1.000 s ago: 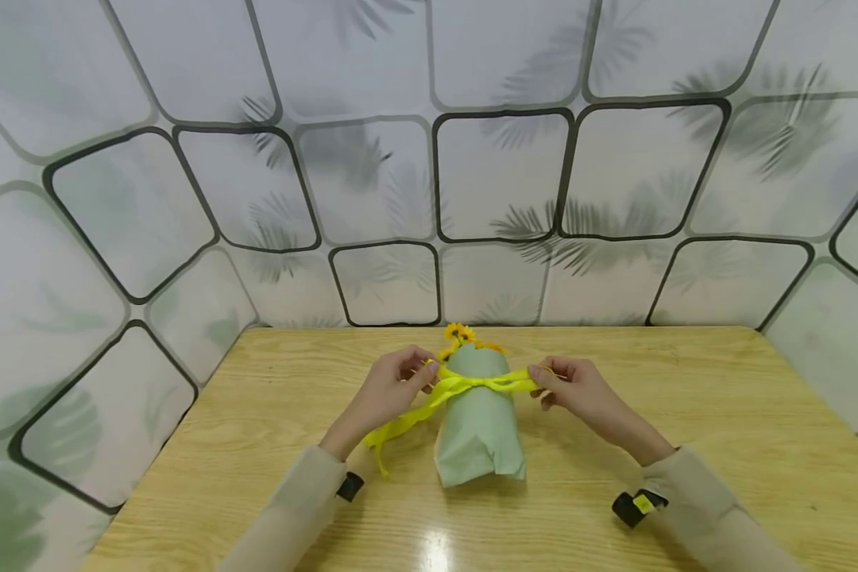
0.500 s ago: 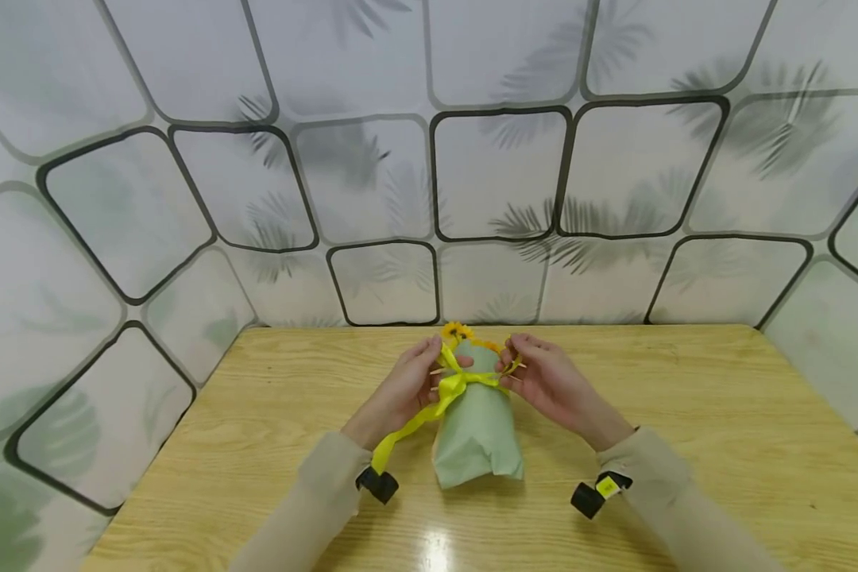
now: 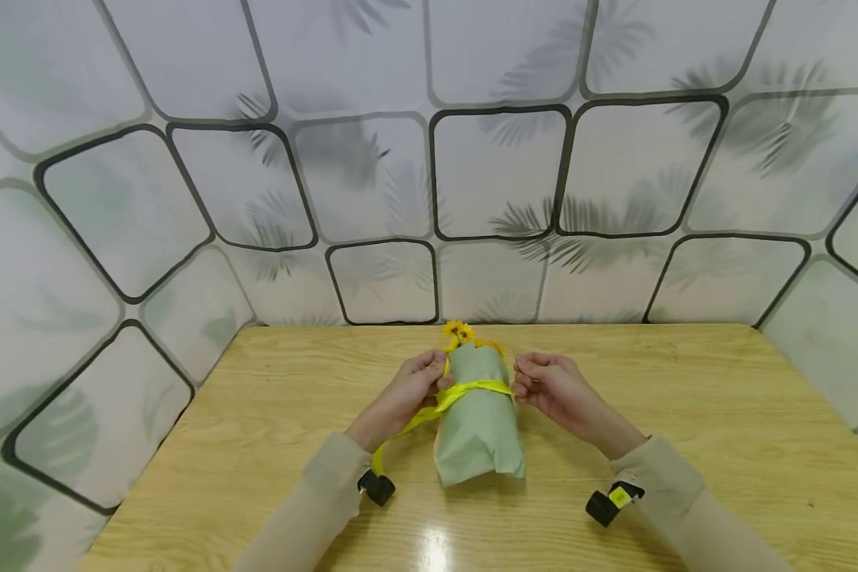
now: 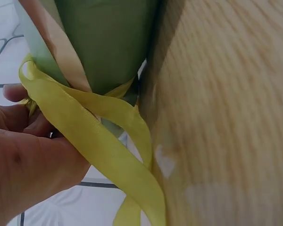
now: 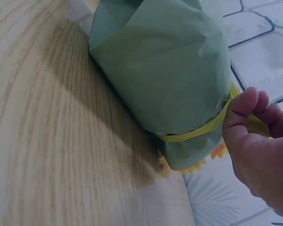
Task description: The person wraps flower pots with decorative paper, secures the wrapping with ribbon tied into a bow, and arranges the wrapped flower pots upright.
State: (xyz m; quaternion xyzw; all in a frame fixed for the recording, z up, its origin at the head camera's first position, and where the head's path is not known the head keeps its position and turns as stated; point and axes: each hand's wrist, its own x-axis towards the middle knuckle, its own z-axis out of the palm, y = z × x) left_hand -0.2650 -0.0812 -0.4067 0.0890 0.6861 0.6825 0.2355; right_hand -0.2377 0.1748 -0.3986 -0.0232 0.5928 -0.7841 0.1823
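Observation:
A bouquet wrapped in pale green paper (image 3: 479, 437) lies on the wooden table, its yellow-orange flowers (image 3: 459, 332) toward the wall. Around the wrap runs a yellow ribbon (image 3: 481, 387), crossing the paper in a narrow band. My left hand (image 3: 407, 393) pinches the ribbon at the bouquet's left side. Long loose ribbon tails (image 4: 99, 136) hang below that hand in the left wrist view. On the other side, my right hand (image 3: 559, 393) grips a ribbon end between thumb and curled fingers; yellow shows inside those fingers (image 5: 247, 101) in the right wrist view. The knot is not clearly visible.
The light wooden table (image 3: 722, 445) extends to both sides of the bouquet. Behind it stands a pale wall covering (image 3: 500, 175) with dark rounded outlines and leaf prints. A small black camera (image 3: 377, 486) sits at the left wrist, another black device (image 3: 604, 507) at the right.
The hands came together over the wrap half a second ago, then moved apart to its sides. The bow-like ribbon shape on the paper has become a flatter band. The bouquet stays in place.

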